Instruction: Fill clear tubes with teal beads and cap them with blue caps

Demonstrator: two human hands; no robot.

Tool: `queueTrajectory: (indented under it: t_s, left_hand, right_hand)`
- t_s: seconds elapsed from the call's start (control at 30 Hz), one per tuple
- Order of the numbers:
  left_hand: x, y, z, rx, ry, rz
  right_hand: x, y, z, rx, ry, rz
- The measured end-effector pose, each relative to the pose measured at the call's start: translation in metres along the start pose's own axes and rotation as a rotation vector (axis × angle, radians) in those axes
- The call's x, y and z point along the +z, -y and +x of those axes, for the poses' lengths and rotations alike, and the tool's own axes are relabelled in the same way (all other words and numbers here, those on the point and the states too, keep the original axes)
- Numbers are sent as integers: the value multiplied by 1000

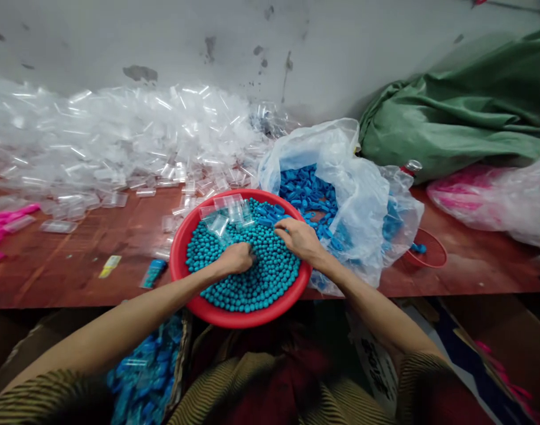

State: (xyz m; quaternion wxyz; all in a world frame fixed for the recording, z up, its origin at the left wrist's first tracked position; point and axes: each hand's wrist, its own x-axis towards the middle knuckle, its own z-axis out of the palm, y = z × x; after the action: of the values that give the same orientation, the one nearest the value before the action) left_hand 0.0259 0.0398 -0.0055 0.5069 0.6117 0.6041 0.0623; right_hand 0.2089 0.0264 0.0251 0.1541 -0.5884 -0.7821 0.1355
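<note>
A red basin (296,287) full of small turquoise beads (247,289) sits at the table's front edge. My left hand (236,258) is closed, its fingers curled down among the beads near the basin's middle; what they hold is hidden. At the basin's right side my right hand (298,237) has its thumb and fingers pinched together, beside a few blue plastic pieces (270,213) lying on the beads. I cannot make out what is in that pinch. Several clear plastic cases (232,212) rest on the beads at the far side of the basin.
Behind and left is a large heap of clear cases (119,136). An opened plastic bag (362,195) of blue pieces stands right of the basin, near a small red basket (429,248). A bead-filled case (153,273) lies left. Below, a box holds filled blue cases (146,372).
</note>
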Motion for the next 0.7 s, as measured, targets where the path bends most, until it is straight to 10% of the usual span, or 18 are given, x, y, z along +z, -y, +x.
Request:
queueTrajectory:
  t_s: [0.3,0.53,0.7]
  left_hand:
    - [6,-2,24,-47,168,-433]
    - [-14,16,4,48,317,-766]
    - [-9,18,-5,137,219,-817]
  right_hand:
    - [24,9,50,17,150,-308]
    - [21,0,35,-27,37,-51]
    - [19,7,16,-90,21,255]
